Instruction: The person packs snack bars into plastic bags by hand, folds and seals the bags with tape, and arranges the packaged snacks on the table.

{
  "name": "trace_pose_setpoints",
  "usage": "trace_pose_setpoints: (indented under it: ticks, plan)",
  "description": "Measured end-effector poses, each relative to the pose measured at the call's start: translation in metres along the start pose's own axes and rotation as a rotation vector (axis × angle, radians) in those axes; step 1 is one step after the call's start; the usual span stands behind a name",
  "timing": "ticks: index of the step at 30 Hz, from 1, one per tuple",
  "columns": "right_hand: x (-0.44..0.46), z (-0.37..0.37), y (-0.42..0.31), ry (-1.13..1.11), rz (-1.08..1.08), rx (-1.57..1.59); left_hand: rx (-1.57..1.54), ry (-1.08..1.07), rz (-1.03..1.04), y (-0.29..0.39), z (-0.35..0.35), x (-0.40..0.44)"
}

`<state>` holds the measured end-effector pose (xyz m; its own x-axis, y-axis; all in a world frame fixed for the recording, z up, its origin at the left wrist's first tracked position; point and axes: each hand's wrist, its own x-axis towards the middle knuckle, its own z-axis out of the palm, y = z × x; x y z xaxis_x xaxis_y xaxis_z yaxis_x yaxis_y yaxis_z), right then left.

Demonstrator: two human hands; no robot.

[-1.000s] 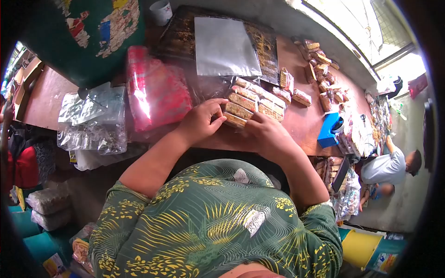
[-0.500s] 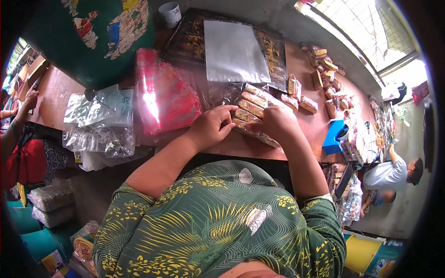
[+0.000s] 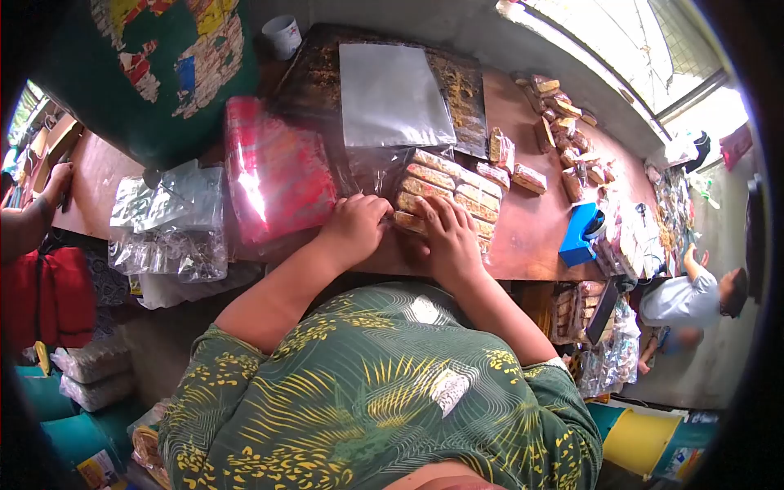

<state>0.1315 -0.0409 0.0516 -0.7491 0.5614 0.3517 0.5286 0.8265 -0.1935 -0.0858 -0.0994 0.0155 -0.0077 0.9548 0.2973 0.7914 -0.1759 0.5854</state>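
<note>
A pack of wrapped, nut-studded bars [image 3: 476,202] in two rows lies on the table before me, inside a clear plastic bag [image 3: 371,170]. My left hand [image 3: 357,230] is closed at the pack's left edge, its curled fingers pinching the bag's plastic; the fingertips are partly hidden. Across the near left part of the pack reaches my right hand [image 3: 452,238], fingers over the top and thumb at the near side, holding it. Just beyond, a stack of clear flat bags [image 3: 394,94] rests on a dark, worn board [image 3: 467,98].
Pink-red plastic bags [image 3: 278,175] and clear bags [image 3: 167,216] lie to the left, near a large green drum [image 3: 175,90]. Loose wrapped bars [image 3: 567,131] and a blue tape dispenser [image 3: 581,235] are at right. Other people are at both sides; a white cup [image 3: 282,37] stands behind.
My right hand has moved left and down from the pack's right part to its near left part, uncovering more bars. My left hand stays at the left edge. The view has shifted slightly.
</note>
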Motion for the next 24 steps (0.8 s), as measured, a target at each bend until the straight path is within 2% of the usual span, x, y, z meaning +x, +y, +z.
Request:
trace_pose_setpoints:
  ticks: [2, 6, 8, 10, 11, 12, 13, 15, 16, 18, 19, 21, 24]
  plan:
    - [0.001, 0.003, 0.004, 0.065, 0.017, -0.036, -0.136, 0.016, -0.011, 0.015, -0.006, -0.001]
    - [0.005, -0.002, 0.009, 0.178, -0.009, -0.012, -0.283, 0.096, 0.196, 0.056, -0.024, 0.013]
    - [0.006, -0.023, 0.017, 0.217, 0.028, 0.125, -0.258, 0.126, 0.356, 0.072, -0.047, 0.024]
    - [0.006, -0.057, 0.023, 0.278, 0.072, 0.346, -0.236, 0.307, 0.472, 0.091, -0.067, 0.032]
    - [0.004, -0.066, 0.027, 0.320, 0.111, 0.492, -0.247, 0.482, 0.492, 0.100, -0.070, 0.035]
    - [0.000, -0.064, 0.026, 0.433, 0.190, 0.957, -0.333, 0.541, 0.463, 0.099, -0.067, 0.038]
    - [0.002, -0.082, 0.027, 0.425, 0.123, 0.970, -0.420, 0.602, 0.438, 0.099, -0.064, 0.041]
    - [-0.009, -0.090, 0.029, 0.427, 0.189, 1.129, -0.732, 0.486, 0.279, 0.070, -0.040, 0.045]
    - [-0.015, -0.091, 0.029, 0.426, 0.231, 1.202, -1.269, 0.244, 0.343, 0.077, -0.020, 0.052]
    - [-0.026, -0.067, 0.045, 0.335, 0.261, 1.294, -0.910, 0.036, 0.085, 0.072, -0.023, 0.039]
    - [-0.028, -0.059, 0.048, 0.289, 0.279, 1.337, -0.868, 0.025, 0.056, 0.074, -0.023, 0.036]
    - [-0.033, -0.051, 0.038, 0.351, 0.331, 1.475, -0.784, 0.000, 0.001, 0.077, -0.023, 0.029]
    - [-0.030, -0.055, 0.039, 0.363, 0.280, 1.462, -0.755, -0.019, -0.009, 0.077, -0.021, 0.023]
